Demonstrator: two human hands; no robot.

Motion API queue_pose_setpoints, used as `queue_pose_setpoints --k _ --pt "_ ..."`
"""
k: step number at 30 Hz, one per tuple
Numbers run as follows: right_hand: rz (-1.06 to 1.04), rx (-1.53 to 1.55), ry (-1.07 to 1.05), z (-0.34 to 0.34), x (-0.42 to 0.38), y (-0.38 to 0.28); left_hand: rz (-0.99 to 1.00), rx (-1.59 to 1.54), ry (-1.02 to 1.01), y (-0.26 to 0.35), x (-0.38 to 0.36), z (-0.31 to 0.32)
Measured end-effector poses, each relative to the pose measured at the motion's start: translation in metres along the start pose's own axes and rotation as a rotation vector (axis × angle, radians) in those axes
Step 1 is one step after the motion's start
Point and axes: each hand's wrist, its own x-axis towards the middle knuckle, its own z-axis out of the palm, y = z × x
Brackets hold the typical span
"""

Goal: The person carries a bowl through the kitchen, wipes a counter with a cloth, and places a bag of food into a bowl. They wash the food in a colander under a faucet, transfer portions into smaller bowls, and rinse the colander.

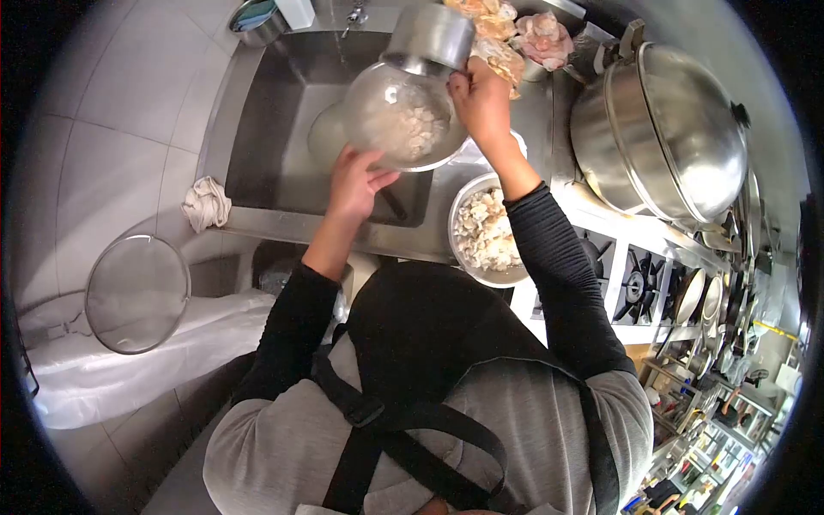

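Note:
A shiny metal bowl (365, 116) with pale, chopped pieces in cloudy liquid is tilted over the sink (279, 129). My left hand (354, 184) supports its near left side, fingers partly apart against the rim. At the bowl's right side, my right hand (482, 99) is closed around the rim. A metal pot (431, 36) overlaps the bowl's far edge in this view, close to my right fingertips. Cloudy liquid shows in the sink just left of the bowl. Nearer my body, a second bowl (489, 230) is heaped with white, torn-looking pieces.
A large domed metal steamer (678, 137) stands right of the sink, beyond the gas burners (639, 279). Pale raw-looking pieces (542, 41) sit behind. A faucet (354, 17) is at the back, a cloth (206, 204) on the left edge, and a round mesh strainer (137, 294) lower left.

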Motion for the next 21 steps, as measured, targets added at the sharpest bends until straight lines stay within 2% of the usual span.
queue_pose_setpoints --k 2,4,6,8,12,14,16,18,21 --pt "0.644 0.648 -0.128 -0.008 0.009 0.007 -0.015 0.007 -0.008 0.001 0.002 0.003" --pt "0.911 0.993 -0.018 -0.036 0.016 0.011 -0.036 -0.001 -0.064 0.002 0.007 0.005" --pt "1.029 1.128 -0.011 -0.062 0.01 0.038 -0.038 0.001 -0.059 0.005 0.011 0.013" --pt "1.097 1.106 0.087 -0.092 -0.005 0.052 -0.034 0.009 -0.06 0.011 0.022 0.021" --pt "1.139 0.996 0.109 -0.137 -0.057 0.076 -0.018 0.047 -0.065 0.019 0.061 0.051" --pt "1.257 0.948 0.162 -0.137 -0.093 0.092 0.064 0.072 -0.117 0.029 0.081 0.077" --pt "1.307 0.999 0.162 -0.135 -0.123 0.1 0.053 0.077 -0.11 0.029 0.123 0.099" --pt "1.346 0.994 0.158 -0.134 -0.139 0.096 0.079 0.097 -0.169 0.027 0.162 0.12" --pt "1.345 0.962 0.132 -0.131 -0.152 0.086 0.1 0.082 -0.154 0.022 0.204 0.16"
